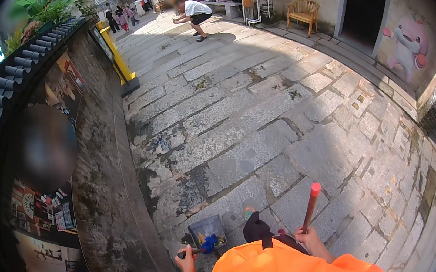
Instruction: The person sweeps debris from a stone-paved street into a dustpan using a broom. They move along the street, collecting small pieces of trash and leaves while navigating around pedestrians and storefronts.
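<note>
My left hand (186,258) is closed round the dark handle of a dustpan, low and left of my body. A blue bundle (209,244), perhaps cloth or plastic, hangs at that handle. Beyond it, near the ground, is the grey dustpan (199,228) with a few yellowish scraps in it. On the other side, my right hand (310,237) grips a red pole (311,206). Its upper end points up and away from me. The pole's lower end is hidden, so its kind does not show. Orange clothing covers my front.
Stone slabs pave the lane (244,127). A wall (99,167) with pictures and roof tiles runs along the left, beside a yellow stand (116,53). Ahead, a person (196,13) crouches. A bamboo chair (302,14) stands near a doorway on the right; more people are farther off.
</note>
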{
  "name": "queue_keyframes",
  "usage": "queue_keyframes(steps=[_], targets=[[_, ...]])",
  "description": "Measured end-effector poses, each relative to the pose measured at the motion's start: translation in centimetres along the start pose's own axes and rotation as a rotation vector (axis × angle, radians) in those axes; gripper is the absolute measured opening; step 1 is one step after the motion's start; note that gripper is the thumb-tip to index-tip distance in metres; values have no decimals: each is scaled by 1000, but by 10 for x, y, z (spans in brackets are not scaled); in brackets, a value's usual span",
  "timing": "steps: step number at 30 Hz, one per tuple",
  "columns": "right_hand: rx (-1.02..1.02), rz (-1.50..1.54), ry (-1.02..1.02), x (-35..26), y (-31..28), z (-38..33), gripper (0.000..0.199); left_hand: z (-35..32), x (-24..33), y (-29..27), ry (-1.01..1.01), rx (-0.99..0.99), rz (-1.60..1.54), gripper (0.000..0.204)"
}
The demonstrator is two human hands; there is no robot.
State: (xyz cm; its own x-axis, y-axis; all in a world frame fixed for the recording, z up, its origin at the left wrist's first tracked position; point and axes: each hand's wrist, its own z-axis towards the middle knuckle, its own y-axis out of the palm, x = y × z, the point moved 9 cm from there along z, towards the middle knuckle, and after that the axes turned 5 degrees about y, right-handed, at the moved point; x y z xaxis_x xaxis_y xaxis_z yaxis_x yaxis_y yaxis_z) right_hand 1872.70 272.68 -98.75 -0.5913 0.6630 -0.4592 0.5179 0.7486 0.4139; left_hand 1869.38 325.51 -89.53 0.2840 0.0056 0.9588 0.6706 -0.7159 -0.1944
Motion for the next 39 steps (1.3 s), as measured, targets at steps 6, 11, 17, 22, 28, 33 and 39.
queue_keyframes(steps=[6, 11, 17, 22, 28, 33, 39], targets=[[232, 867, 286, -66, 75, 97, 12, 103, 39, 60, -91, 68, -2, 22], [163, 920, 424, -126, 168, 145, 16, 161, 73, 107, -74, 147, -27, 23], [-47, 897, 513, -201, 291, 203, 23, 261, 87, 169, -41, 102, 94, 24], [-73, 873, 372, -246, 365, 282, 47, 380, 69, 207, -72, 121, 98, 26], [-34, 760, 284, -253, 402, 405, 3, 500, 125, 289, -204, -32, 140, 25], [35, 813, 215, -262, 473, 446, 7, 593, 158, 318, -261, 10, 42, 23], [-47, 676, 191, -273, 506, 566, 8, 720, 160, 364, 3, 21, -11, 25]])
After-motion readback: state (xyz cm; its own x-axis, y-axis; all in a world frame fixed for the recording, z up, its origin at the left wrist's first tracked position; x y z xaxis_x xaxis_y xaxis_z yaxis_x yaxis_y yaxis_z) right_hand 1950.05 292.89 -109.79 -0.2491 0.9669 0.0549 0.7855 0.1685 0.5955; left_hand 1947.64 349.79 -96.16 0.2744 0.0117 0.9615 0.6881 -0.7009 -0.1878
